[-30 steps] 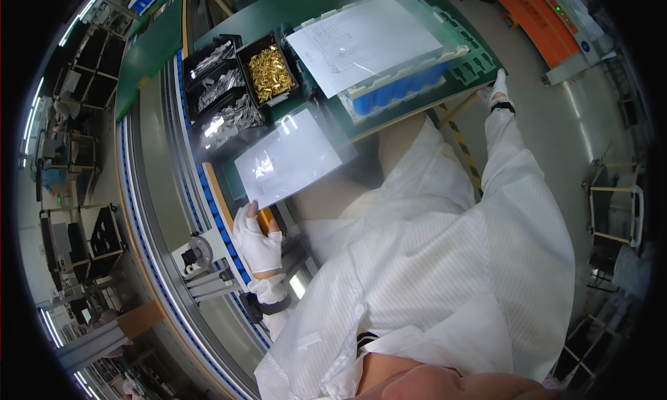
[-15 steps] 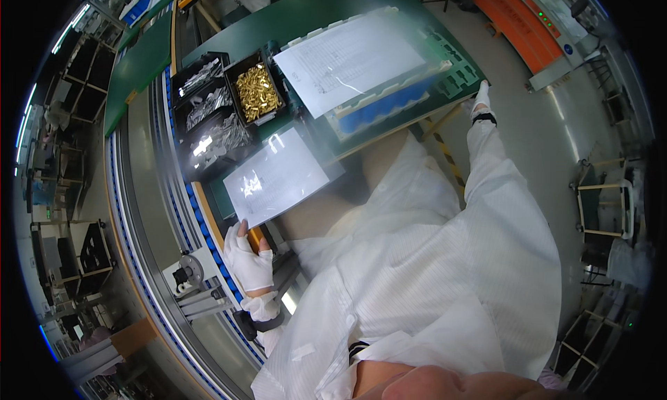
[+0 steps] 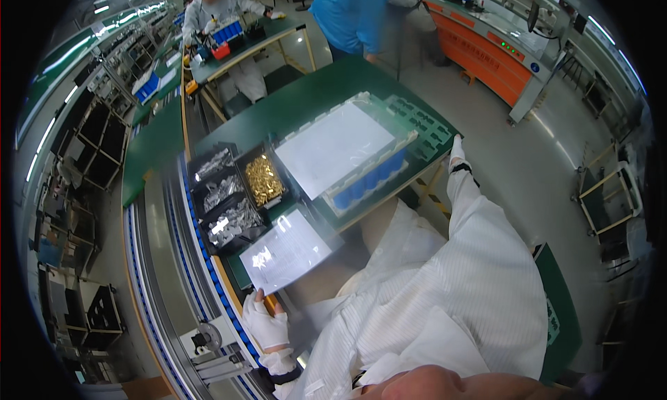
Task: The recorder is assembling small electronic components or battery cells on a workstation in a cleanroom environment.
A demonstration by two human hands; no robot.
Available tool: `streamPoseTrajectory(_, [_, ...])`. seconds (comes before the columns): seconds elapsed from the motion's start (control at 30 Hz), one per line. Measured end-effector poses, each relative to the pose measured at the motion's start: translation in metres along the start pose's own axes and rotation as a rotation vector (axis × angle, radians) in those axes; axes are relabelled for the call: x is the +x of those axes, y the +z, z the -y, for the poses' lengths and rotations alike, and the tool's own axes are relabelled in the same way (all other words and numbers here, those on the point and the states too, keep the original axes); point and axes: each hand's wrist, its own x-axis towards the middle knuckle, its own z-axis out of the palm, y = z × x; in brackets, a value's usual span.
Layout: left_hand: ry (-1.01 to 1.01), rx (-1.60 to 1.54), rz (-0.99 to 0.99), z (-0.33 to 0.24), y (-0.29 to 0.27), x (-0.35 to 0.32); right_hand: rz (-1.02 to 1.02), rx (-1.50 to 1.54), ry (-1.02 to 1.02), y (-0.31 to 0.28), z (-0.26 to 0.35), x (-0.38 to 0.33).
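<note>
My left hand, in a white glove with bare fingertips, rests at the near left edge of the green table. Its thumb and finger are apart, beside a yellow-orange piece and close to the corner of a printed sheet in a shiny cover. Far to the right, my outstretched right hand lies on the table's right corner, small in view, nothing visible in it. Between them, a blank-looking white sheet lies on a crate with blue contents. A green cut-out tray sits beside the crate.
Black bins of silvery metal parts and a bin of brass-coloured parts stand left of the crate. A roller conveyor runs along the left. Beyond are a person in blue, another in white, and an orange machine.
The view has tilted up, so people and another workbench at the back now show. Both hands keep their places at the table; the sheets and bins look unmoved.
</note>
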Motion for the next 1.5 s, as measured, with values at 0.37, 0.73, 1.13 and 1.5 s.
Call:
streamPoseTrajectory(0.37, [0.056, 0.005, -0.043, 0.009, 0.006, -0.004, -0.110, -0.196, -0.034, -0.004, 0.005, 0.010])
streamPoseTrajectory(0.73, [0.087, -0.079, -0.027, 0.002, 0.015, 0.008, -0.288, -0.603, -0.224, -0.047, 0.057, 0.035])
streamPoseTrajectory(1.13, [-0.222, -0.348, -0.097, 0.002, 0.004, 0.003, -0.157, -1.730, -0.879, 0.151, 0.020, -0.096])
streamPoseTrajectory(1.5, [-0.187, -0.325, -0.210, -0.033, 0.023, 0.022, 0.254, -1.853, -1.028, 0.203, -0.063, 0.018])
